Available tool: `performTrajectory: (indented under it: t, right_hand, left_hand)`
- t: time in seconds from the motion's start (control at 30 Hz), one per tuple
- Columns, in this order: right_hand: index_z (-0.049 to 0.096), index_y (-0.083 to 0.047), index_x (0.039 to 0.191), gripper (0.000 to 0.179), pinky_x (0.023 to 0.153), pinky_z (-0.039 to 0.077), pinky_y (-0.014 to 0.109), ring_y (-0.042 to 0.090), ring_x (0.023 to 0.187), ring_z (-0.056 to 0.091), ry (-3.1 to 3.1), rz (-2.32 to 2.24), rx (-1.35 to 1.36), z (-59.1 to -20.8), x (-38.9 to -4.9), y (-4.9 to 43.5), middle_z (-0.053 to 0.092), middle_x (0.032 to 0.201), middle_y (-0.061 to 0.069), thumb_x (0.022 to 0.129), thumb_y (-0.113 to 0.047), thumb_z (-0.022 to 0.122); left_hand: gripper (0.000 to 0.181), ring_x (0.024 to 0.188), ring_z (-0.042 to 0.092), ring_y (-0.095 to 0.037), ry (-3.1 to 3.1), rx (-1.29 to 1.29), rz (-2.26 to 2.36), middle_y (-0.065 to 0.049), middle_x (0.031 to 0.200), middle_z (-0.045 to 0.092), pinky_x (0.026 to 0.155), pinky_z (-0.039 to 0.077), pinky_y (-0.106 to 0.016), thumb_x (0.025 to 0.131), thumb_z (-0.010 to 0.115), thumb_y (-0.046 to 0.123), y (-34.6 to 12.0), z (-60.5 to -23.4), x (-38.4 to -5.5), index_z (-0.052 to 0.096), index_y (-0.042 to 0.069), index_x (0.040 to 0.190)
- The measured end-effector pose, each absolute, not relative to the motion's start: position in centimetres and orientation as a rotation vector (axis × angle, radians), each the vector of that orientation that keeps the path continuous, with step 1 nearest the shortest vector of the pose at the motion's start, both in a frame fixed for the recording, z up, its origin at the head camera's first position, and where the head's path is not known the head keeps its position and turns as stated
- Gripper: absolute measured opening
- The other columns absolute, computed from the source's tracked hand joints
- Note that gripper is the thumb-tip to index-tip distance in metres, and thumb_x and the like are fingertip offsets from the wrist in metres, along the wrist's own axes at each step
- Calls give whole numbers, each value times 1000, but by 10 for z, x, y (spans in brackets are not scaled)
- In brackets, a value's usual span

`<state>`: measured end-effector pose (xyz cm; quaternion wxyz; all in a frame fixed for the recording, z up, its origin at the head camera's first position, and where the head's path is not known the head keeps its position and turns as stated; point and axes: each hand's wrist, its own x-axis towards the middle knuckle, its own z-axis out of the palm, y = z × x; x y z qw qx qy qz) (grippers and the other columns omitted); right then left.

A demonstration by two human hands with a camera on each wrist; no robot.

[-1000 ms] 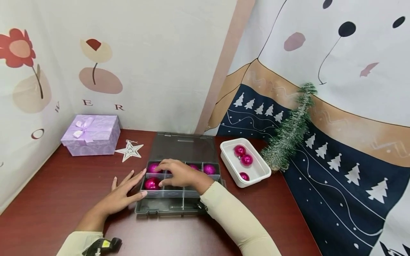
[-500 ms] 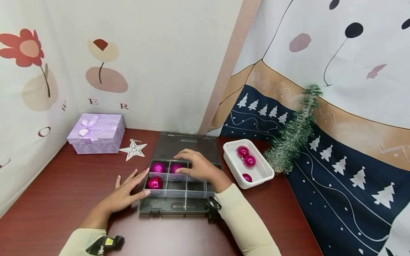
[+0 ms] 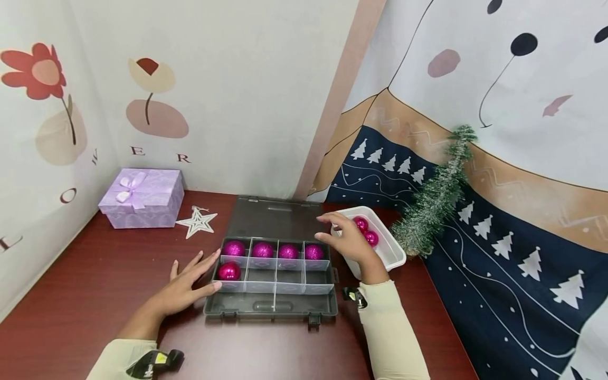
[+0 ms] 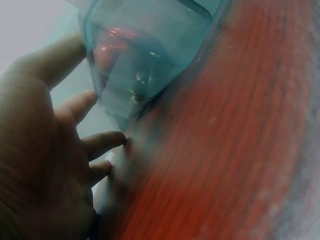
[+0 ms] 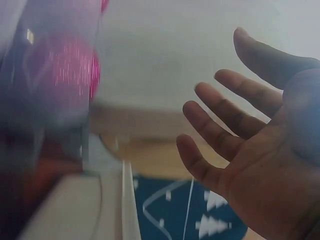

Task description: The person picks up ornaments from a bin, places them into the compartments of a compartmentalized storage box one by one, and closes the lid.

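In the head view my left hand (image 3: 178,290) rests at the left side of a dark clear compartment box (image 3: 271,311), its straight fingers touching the edge. Several glittery magenta baubles (image 3: 287,251) fill the back row of compartments. One shiny magenta bauble (image 3: 229,271) sits in the left compartment of the middle row. My right hand (image 3: 351,243) hovers over the left side of a white tub (image 3: 398,253), fingers spread and holding nothing. Two shiny baubles (image 3: 371,238) show inside the tub; the hand hides its near left part. The right wrist view shows the right palm (image 5: 270,175) with fingers extended.
The box's lid (image 3: 273,219) lies folded back behind it. A lilac gift box (image 3: 142,200) and a white star ornament (image 3: 197,222) stand at the back left. A small tinsel tree (image 3: 437,200) leans just right of the tub.
My right hand has moved right, from over the box's compartments to the white tub. The back row of baubles has come into full view. The left hand has stayed at the box's edge.
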<state>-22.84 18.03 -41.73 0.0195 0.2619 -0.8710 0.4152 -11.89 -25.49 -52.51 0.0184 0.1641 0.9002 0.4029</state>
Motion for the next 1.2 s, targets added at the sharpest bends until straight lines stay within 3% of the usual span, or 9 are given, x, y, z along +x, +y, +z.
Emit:
performTrajectory:
  t: [0.23,0.37,0.47,0.57,0.77,1.2]
  right_hand:
    - [67,8,140,45,110,52,70,47,130,66,-2698,1357,687,-422,-233,229,69,144,28,100,-8,78]
    - [67,10,139,42,104,60,46,50,122,67,-2721,1425,630,-429,-233,254,69,139,31,101,-6,76]
    - [65,11,140,44,99,58,24,54,125,65,-2752,1527,611,-434,-234,270,67,139,35,100,-4,76]
    - [62,11,143,47,96,56,15,57,131,61,-2793,1619,630,-439,-237,284,63,142,40,100,-1,76]
    - [59,13,145,50,94,58,14,60,135,58,-2894,1714,696,-438,-245,303,62,143,42,97,7,73]
    - [62,14,140,52,91,60,18,55,126,66,-3124,1653,772,-441,-256,319,67,134,41,92,4,79]
  left_hand:
    - [83,163,14,-64,2789,507,1248,-23,176,36,119,-19,-87,103,71,40,-256,-522,-120,32,19,174]
    - [83,163,15,-64,2790,506,1240,-21,177,36,119,-19,-87,103,70,41,-256,-524,-119,31,19,174]
    - [83,163,15,-63,2785,505,1245,-21,177,36,119,-19,-87,103,70,41,-255,-526,-119,32,19,174]
    - [83,163,14,-64,2780,502,1259,-22,176,36,119,-19,-87,103,71,41,-255,-526,-119,33,19,173]
    - [83,163,14,-64,2784,504,1263,-22,176,36,119,-20,-86,103,71,40,-255,-523,-119,33,19,173]
    - [82,163,14,-64,2784,507,1259,-22,176,38,119,-19,-87,103,71,40,-255,-522,-118,33,18,173]
